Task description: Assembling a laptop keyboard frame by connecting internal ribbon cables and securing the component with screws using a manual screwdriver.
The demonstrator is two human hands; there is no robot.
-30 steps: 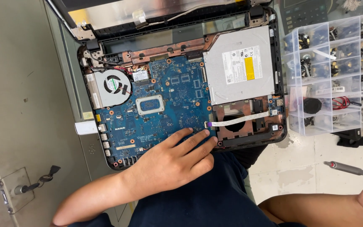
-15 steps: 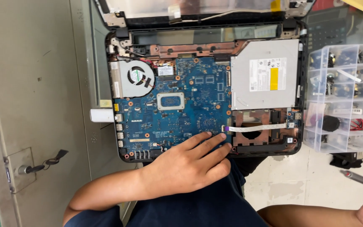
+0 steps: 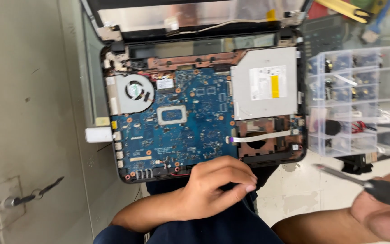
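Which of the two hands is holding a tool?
The right hand, at lower right, grips a screwdriver; the left hand rests empty at the laptop's near edge.

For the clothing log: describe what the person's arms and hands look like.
Both forearms are bare, with no sleeves in view. The left hand and right hand wear no gloves, and no rings, watch or bands show. Dark navy fabric lies beneath the arms.

I have a single view, from the camera worn on the head, looking steeply down from close range at the opened laptop (image 3: 204, 108) that fills the middle of the frame. My left hand (image 3: 217, 183) enters from the bottom edge and my right hand (image 3: 384, 212) from the lower right corner. A clear parts organiser (image 3: 357, 99) sits at the right edge.
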